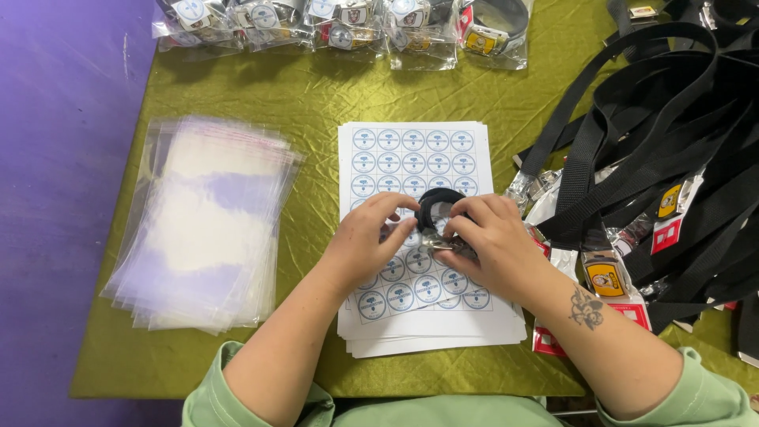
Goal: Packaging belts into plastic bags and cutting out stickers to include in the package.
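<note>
Both hands (431, 237) grip a rolled belt (437, 207) over sticker sheets (411, 154).

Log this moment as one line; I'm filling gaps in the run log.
left hand: on rolled black belt | right hand: on its metal buckle | under: sticker sheets | left: clear bags

Round blue-and-white sticker sheets (411, 158) lie centre, clear bags (205, 221) left (bagged belts (340, 24) along top).

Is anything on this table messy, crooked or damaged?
Nothing looks damaged. The loose black belts at the right lie in a tangled heap, and the stack of clear bags at the left is fanned out unevenly.
</note>
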